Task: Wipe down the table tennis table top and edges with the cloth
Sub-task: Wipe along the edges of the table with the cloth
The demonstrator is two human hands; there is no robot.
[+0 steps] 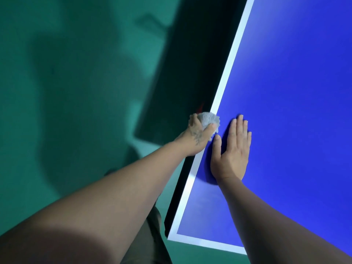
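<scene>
Grey cloth (208, 120) apparently hides left hand (198, 133) fingertips.

Place: an indoor games or sports room, as far as the view shows.
Table: a blue table tennis table (295, 92) with a white border line (231, 60) along its side and end, filling the right half of the view.
Floor: smooth green floor (66, 82), of the kind laid in sports halls, with soft shadows on it.
Light: dim, bluish, artificial-looking.
</scene>
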